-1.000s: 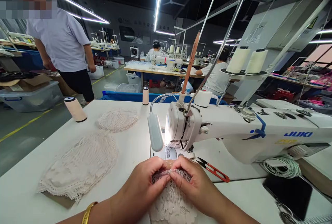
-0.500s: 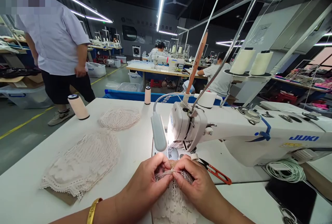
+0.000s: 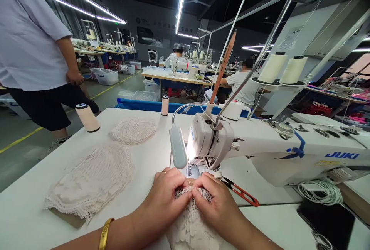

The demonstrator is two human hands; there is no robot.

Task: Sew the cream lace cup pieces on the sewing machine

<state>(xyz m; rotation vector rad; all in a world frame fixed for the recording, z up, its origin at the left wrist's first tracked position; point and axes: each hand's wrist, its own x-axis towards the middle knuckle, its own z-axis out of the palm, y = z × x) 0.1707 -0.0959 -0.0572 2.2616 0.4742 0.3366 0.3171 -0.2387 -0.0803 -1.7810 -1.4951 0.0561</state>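
Both hands pinch the gathered edge of a cream lace piece (image 3: 189,225) just in front of the sewing machine (image 3: 202,138). My left hand (image 3: 170,192) grips it from the left, thumb and fingers pressed together. From the right, my right hand (image 3: 212,198) pinches the same edge, its thumb close to the left thumb. The lace hangs down toward me below the hands. Behind the fingertips lies the lit needle area, partly hidden by the hands. Red-handled thread snips (image 3: 241,192) lie right of my right hand.
Stacked lace pieces (image 3: 92,180) and a smaller lace pile (image 3: 133,131) lie on the left of the table. Two thread cones, a leaning one (image 3: 87,118) and an upright one (image 3: 165,106), stand behind. A coiled white cable (image 3: 319,192) and a dark flat panel (image 3: 326,223) are at right. A person (image 3: 37,49) stands at left.
My left hand has shifted slightly, its back turned up more, with a ring now showing. Both hands still hold the lace. The standing person has come nearer, toward the left edge.
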